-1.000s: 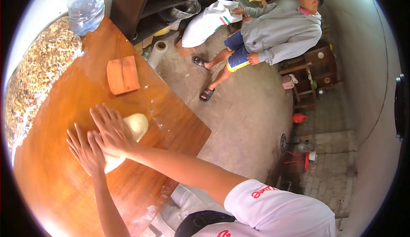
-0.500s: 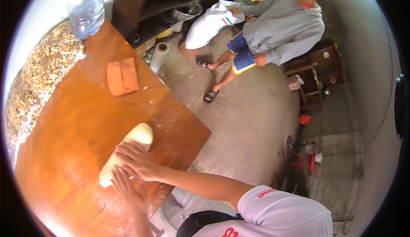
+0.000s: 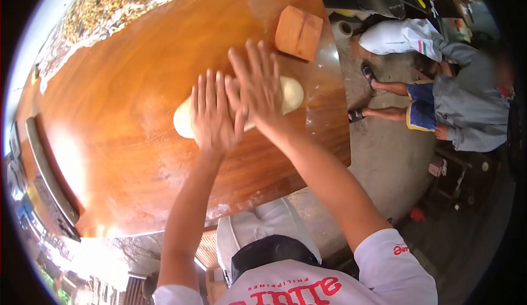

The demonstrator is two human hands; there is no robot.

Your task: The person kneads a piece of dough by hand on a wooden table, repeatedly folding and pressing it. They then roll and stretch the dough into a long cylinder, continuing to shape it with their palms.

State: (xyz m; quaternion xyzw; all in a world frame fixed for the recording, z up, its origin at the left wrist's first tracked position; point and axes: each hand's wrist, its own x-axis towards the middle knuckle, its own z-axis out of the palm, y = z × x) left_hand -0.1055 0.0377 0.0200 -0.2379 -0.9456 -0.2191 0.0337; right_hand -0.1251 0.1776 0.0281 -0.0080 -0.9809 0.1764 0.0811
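A long roll of pale dough (image 3: 293, 94) lies on the brown wooden table, both its rounded ends showing. My left hand (image 3: 214, 113) rests flat across its left half with the fingers stretched out. Right beside it, my right hand (image 3: 257, 88) presses on the dough right of its middle, fingers spread. The two hands touch or nearly touch at the thumbs and cover the centre of the roll. Beyond my right hand sits a reddish-brown wooden block (image 3: 299, 33).
Flour smears mark the wooden table (image 3: 126, 124). Along its far side runs a speckled brown-and-gold surface (image 3: 126, 3). To the right, a person in a grey hoodie (image 3: 469, 96) stands by a white sack (image 3: 390, 37). A whitish roll (image 3: 344, 29) stands near the table edge.
My view has turned towards the table. My left hand, blurred near the dough's lower end before, now lies flat on it. Both hands sit farther forward over the roll.
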